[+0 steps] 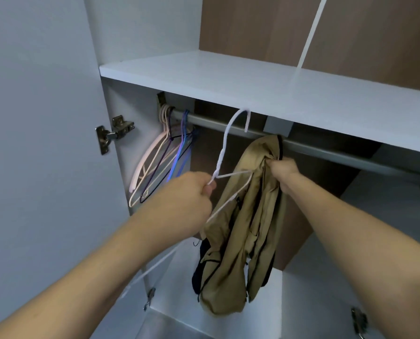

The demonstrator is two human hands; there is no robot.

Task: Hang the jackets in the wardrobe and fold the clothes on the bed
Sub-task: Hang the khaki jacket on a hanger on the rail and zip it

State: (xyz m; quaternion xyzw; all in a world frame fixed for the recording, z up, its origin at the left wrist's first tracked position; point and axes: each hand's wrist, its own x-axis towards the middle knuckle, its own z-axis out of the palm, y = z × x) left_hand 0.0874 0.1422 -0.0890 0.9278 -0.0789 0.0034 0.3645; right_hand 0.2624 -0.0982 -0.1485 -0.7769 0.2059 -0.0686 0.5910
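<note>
A tan jacket (pixel 240 241) with dark trim hangs bunched in front of the open wardrobe. My right hand (pixel 283 171) grips it by its top, just below the metal rail (pixel 326 149). My left hand (pixel 194 194) pinches a white wire hanger (pixel 225 148) at the base of its neck. The hanger's hook points up close to the rail, and one of its arms runs into the jacket's fabric. The bed and other clothes are out of view.
Several empty hangers (pixel 155 162), cream, purple and blue, hang at the rail's left end. A white shelf (pixel 253 81) sits right above the rail. The open door (pixel 45 143) with its hinge (pixel 113 133) stands at the left. A lower white shelf (pixel 289 302) lies beneath the jacket.
</note>
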